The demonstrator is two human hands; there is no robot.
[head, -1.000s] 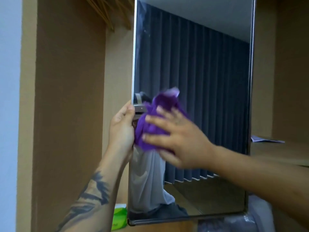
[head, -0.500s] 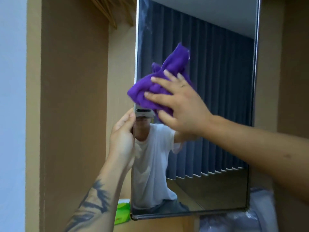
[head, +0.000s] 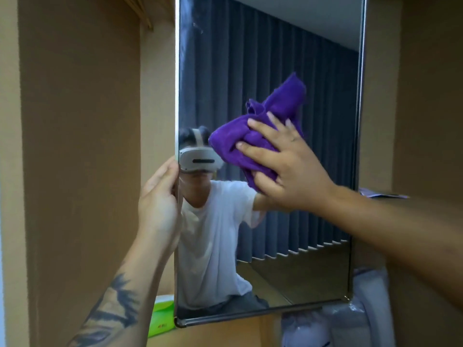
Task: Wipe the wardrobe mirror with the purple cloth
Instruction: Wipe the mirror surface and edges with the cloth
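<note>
The wardrobe mirror (head: 313, 221) is a tall framed panel swung out in front of me, reflecting dark blue curtains and a person in a white shirt. My right hand (head: 288, 169) presses the bunched purple cloth (head: 263, 126) flat against the glass near the mirror's middle, fingers spread over it. One corner of the cloth sticks up above my fingers. My left hand (head: 160, 201) grips the mirror's left edge at mid height, thumb on the front and fingers hidden behind the frame.
Brown wardrobe walls (head: 80, 146) stand on both sides. A green box (head: 161, 318) sits low behind the mirror's lower left corner. Clear plastic-wrapped bundles (head: 350, 314) lie at the lower right. Papers rest on a shelf (head: 383, 195) at the right.
My right hand has swept the cloth from the mirror's left edge up and then rightwards toward the middle. My left hand has kept its hold on the left edge.
</note>
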